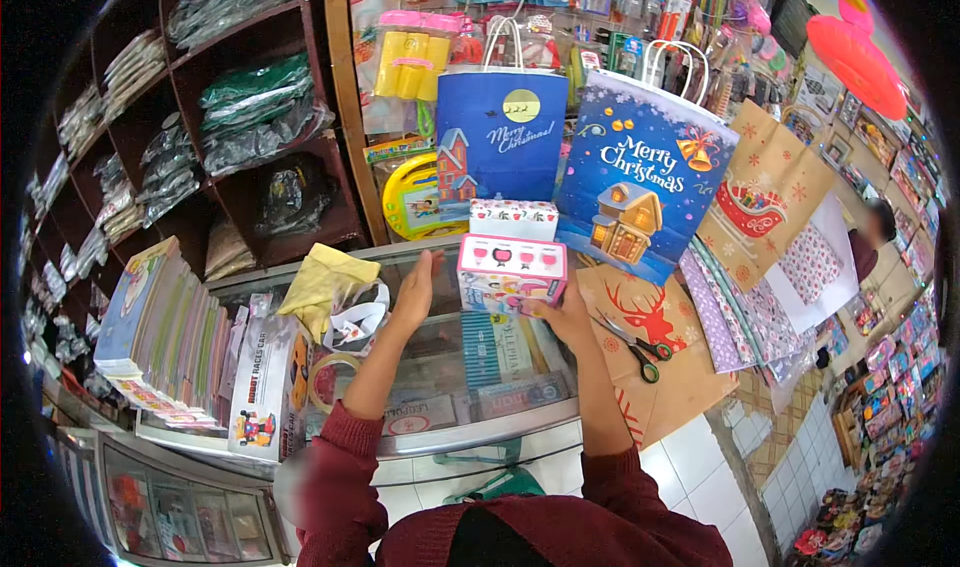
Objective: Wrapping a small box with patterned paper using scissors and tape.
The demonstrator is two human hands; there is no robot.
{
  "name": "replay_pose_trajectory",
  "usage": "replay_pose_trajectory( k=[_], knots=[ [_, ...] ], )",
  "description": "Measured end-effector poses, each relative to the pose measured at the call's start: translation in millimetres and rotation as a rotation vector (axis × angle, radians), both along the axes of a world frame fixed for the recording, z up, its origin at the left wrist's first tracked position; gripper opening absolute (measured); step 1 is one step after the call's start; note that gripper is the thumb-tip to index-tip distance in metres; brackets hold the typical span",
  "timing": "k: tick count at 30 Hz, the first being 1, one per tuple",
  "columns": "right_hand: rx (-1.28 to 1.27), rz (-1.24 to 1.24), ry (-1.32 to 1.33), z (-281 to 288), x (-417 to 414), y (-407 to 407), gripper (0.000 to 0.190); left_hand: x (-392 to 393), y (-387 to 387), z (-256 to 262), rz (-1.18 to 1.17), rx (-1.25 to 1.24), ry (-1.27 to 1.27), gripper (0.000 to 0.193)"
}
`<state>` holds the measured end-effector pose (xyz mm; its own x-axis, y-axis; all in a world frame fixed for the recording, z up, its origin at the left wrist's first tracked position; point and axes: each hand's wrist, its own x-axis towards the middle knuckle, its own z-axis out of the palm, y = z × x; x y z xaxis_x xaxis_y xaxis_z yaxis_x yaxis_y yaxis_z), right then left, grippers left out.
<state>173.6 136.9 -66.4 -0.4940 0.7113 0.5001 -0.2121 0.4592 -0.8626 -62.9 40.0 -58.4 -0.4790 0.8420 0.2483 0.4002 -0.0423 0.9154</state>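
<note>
A pink-and-white toy box (512,274) with small printed pictures is tilted up above the glass counter. My right hand (568,313) grips its lower right corner, thumb on the front. Left of the box, and apart from it, my left hand (420,291) holds nothing; its palm faces the box. A small white box with a patterned top (514,220) stands behind the toy box. Scissors (645,355) with black-and-green handles lie on a brown reindeer-print paper bag (600,289), right of my right forearm. A roll of adhesive tape (328,379) lies beside my left forearm.
Blue Christmas gift bags (501,143) (645,173) and a brown sleigh-print bag (769,192) stand behind. Wrapping paper (724,312) lies at right. A toy car box (268,387), stacked books (161,334), yellow cloth (322,278) and white ribbon (360,318) occupy the left. A person (870,237) is far right.
</note>
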Motion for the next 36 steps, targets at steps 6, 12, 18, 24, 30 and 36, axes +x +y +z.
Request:
replay_pose_trajectory(
  k=[6,12,18,24,30,36],
  knots=[
    [0.173,0.136,-0.149,16.8,2.5,-2.2,0.094,45.4,-4.8,27.8,-0.117,-0.043,-0.185,0.043],
    [0.014,0.275,-0.088,14.8,21.3,-10.3,0.096,50.3,-13.2,9.1,-0.205,0.390,-0.223,0.044],
    [-0.330,0.212,0.113,12.4,20.1,-10.0,0.077,44.4,-19.6,15.7,-0.263,0.418,-0.469,0.038],
    [-0.024,0.158,0.066,8.1,20.4,-15.2,0.071,47.6,-26.1,20.3,-0.273,0.460,-0.567,0.042],
    [0.298,-0.153,-0.257,9.8,22.6,-18.0,0.050,33.4,-14.3,-3.6,-0.171,0.351,-0.334,0.039],
    [0.220,-0.225,-0.148,8.5,18.2,-11.7,0.044,44.1,-11.8,1.2,-0.141,0.187,-0.282,0.048]
  ],
)
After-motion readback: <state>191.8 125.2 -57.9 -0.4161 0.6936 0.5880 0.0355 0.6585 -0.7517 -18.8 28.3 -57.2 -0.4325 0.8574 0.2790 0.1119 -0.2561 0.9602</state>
